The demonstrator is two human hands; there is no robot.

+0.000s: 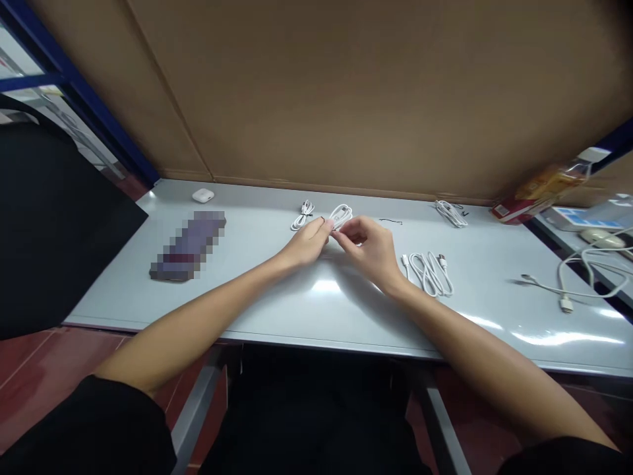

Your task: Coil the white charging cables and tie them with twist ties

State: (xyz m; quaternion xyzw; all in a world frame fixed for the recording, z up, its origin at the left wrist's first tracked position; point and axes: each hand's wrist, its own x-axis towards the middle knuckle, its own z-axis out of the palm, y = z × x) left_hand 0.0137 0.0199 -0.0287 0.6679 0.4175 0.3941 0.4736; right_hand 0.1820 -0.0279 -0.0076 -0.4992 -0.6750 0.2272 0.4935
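Between my hands is a coiled white cable [341, 214], its loops showing above my fingers. My left hand [309, 243] is closed around the lower part of the coil. With thumb and fingertips pinched at the same spot, my right hand [366, 247] grips what looks like a thin black tie; most of it is hidden by the fingers. Just left of the coil lies another white cable [303, 216], bound with a black tie. A loosely coiled white cable [429, 272] rests beside my right wrist. Behind my right hand a loose black tie [390, 221] lies on the table.
The grey table [277, 316] backs onto a brown board [346, 99]. On it are a white earbud case [203, 195], a blurred-out phone-like item [190, 247], a tied cable [450, 214], a leaning bottle [548, 185] and a long loose cable [566, 290]. A black chair [59, 218] stands left.
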